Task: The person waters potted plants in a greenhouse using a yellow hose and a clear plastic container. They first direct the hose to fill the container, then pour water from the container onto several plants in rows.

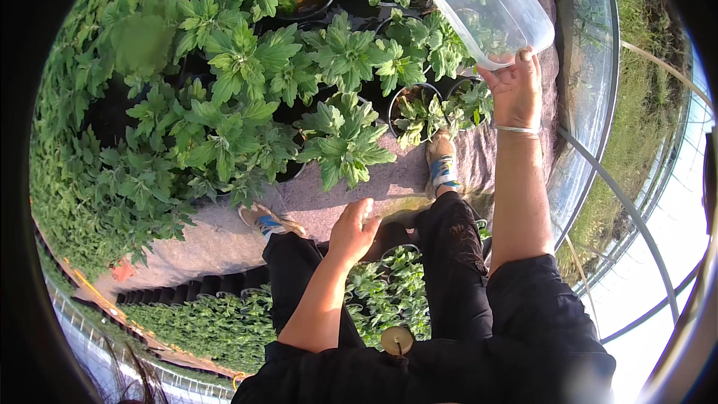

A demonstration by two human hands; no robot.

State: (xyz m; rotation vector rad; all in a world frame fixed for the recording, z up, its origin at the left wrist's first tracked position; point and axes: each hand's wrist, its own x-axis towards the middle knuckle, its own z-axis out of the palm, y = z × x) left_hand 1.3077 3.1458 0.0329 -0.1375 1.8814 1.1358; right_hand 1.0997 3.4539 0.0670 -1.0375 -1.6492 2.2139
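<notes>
My right hand (pixel 515 88) grips the near end of a clear plastic tub (pixel 507 17), thumb on its wall. The tub is tilted over the right edge of the potted plants, and its inside looks empty. My left hand (pixel 353 231) hangs over the ground cloth in front of my legs, fingers loosely curled and apart from the thumb, with nothing seen in it. Just beyond it stands a leafy green potted plant (pixel 345 137). A smaller plant with drooping leaves (pixel 420 118) sits in a black pot by my right shoe.
Dense rows of potted plants (pixel 241 67) stretch ahead and left. More pots (pixel 387 286) stand behind and between my legs. My shoes (pixel 441 165) are on the cloth path (pixel 224 241). At the right are clear plastic sheeting (pixel 586 67), a curved pipe (pixel 628 202) and grass (pixel 650 84).
</notes>
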